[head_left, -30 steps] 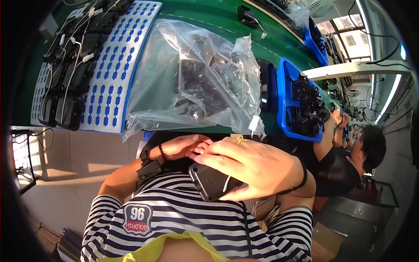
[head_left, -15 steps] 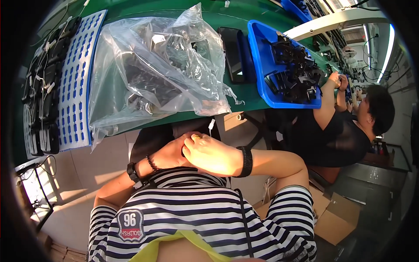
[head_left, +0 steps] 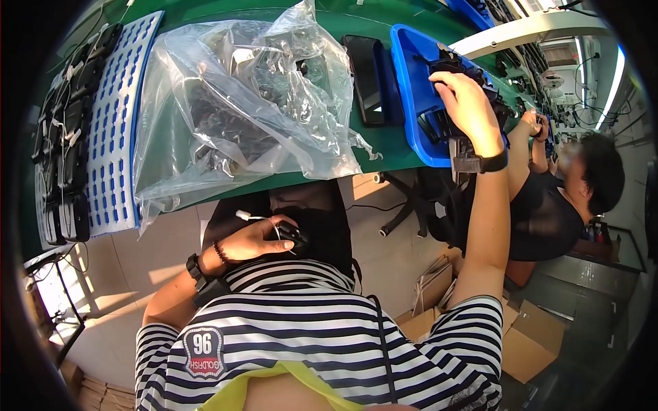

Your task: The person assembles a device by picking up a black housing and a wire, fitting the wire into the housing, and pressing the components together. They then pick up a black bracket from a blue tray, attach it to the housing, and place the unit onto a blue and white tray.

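My left hand (head_left: 247, 241) is low in front of my body, closed on a small black plastic part (head_left: 293, 234). A thin white cable with a white connector (head_left: 242, 215) loops out from that part. My right hand (head_left: 471, 113) reaches over the blue bin (head_left: 404, 89) at the right of the table, its fingers loosely bent and apart. Beneath and around it lie several black plastic parts (head_left: 433, 127). Nothing shows held in the right fingers, though the palm side is hidden.
On the green table (head_left: 391, 161) lie a large clear plastic bag (head_left: 240, 109) with dark items inside and a black tray-like box (head_left: 364, 79). Left stands a white-and-blue slotted sheet (head_left: 113, 151) beside black cabled units (head_left: 75, 144). A co-worker (head_left: 541, 212) sits at right, near cardboard boxes (head_left: 534, 339).
My hands, together in front of my body before, are now apart. The right has moved up and right to the blue bin. The left stays low, now visibly holding the cabled black part.
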